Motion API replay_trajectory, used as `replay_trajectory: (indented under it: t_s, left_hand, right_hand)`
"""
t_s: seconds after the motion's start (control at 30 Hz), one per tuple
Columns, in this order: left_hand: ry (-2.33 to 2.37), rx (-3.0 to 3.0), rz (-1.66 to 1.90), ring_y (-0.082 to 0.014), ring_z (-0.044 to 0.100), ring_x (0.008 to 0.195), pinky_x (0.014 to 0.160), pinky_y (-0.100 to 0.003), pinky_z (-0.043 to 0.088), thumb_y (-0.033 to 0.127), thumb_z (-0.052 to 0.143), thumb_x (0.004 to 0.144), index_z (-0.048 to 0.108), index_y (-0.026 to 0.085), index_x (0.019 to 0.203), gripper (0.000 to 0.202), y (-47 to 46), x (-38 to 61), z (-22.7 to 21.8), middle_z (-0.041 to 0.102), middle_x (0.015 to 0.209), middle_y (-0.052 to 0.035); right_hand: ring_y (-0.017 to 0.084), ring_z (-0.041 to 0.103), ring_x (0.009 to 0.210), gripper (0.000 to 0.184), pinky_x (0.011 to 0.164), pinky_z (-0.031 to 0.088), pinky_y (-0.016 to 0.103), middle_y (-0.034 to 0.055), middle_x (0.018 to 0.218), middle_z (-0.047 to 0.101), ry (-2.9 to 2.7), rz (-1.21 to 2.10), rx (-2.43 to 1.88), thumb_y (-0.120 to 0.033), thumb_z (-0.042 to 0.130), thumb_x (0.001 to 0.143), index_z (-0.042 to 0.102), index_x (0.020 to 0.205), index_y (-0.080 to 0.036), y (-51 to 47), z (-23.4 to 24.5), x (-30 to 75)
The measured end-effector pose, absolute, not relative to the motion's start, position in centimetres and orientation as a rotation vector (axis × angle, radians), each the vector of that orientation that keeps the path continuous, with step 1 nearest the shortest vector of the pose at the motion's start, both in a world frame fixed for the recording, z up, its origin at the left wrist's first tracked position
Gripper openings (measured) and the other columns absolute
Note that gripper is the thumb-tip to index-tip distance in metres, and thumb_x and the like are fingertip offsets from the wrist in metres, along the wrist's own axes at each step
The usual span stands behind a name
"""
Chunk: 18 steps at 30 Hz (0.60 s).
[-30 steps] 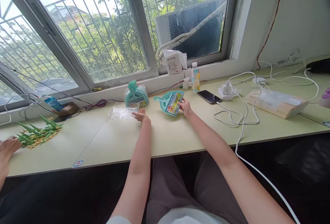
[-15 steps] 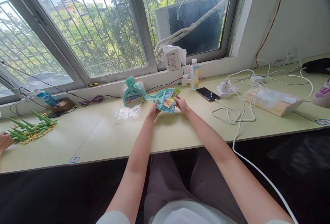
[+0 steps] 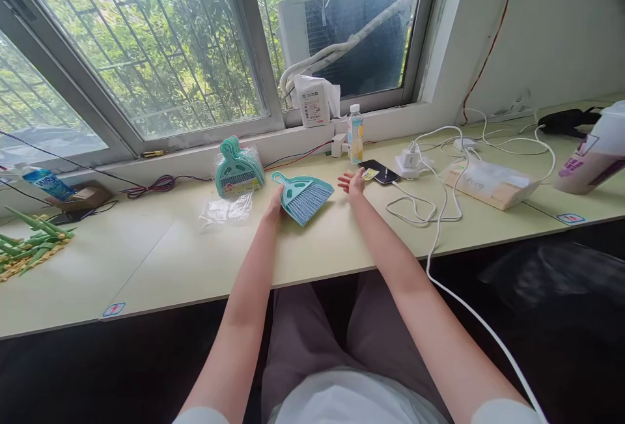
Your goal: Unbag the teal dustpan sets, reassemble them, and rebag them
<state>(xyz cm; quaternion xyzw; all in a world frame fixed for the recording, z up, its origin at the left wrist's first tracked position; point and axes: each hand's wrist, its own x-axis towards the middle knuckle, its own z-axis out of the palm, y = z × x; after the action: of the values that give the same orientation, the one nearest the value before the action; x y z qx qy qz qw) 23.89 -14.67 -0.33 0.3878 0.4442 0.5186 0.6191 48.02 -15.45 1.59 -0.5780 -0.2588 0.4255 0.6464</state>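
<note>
My left hand grips the left edge of a teal mini brush and dustpan set that rests on the pale green table. Farther right, my right hand hovers low over the table with its fingers spread. A small yellow label card lies at its fingertips, against a black phone. A plastic-wrapped pack of several teal dustpans stands behind my left hand. An empty clear bag lies in front of that pack.
A small drink bottle and a tissue pack stand by the window ledge. A white charger with looping cables, a wrapped box and a large cup are on the right. Green toy stalks lie far left.
The label card has come off the dustpan set and now lies by the phone. My right hand moved right with it. My left hand took the set and lowered it to the table.
</note>
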Motion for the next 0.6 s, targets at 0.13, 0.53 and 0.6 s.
replay_trajectory:
  t_s: [0.13,0.53,0.6]
  left_hand:
    - [1.053,1.041,1.086,-0.0200,0.070,0.087,0.085,-0.030,0.053,0.054,0.052,0.089,0.067,0.016,0.107,0.045,-15.1,24.8,-0.5,0.073,0.092,-0.0081]
    - [1.046,1.220,1.043,-0.0196,0.069,0.083,0.076,-0.028,0.052,0.060,0.040,0.093,0.067,0.016,0.109,0.054,-15.7,25.9,-0.2,0.073,0.090,-0.0067]
    - [1.004,1.257,1.063,-0.0191,0.068,0.081,0.075,-0.028,0.051,0.057,0.047,0.091,0.068,0.014,0.106,0.050,-15.5,26.2,-0.4,0.073,0.086,-0.0062]
  right_hand:
    - [0.011,0.065,0.055,0.066,0.060,0.046,0.023,0.0046,0.073,0.073,-1.128,0.669,-1.463,-0.055,0.018,0.100,0.068,0.079,-0.019,-16.5,1.6,44.7]
    - [0.024,0.056,0.106,0.039,0.081,0.043,0.029,0.0135,0.112,0.065,-1.941,-0.083,-1.652,-0.036,0.038,0.099,0.071,0.101,-0.017,-19.0,1.4,40.3]
    - [0.022,0.060,0.098,0.040,0.075,0.042,0.027,0.0110,0.107,0.068,-1.875,0.017,-1.686,-0.036,0.038,0.099,0.074,0.097,-0.019,-18.5,1.4,40.9]
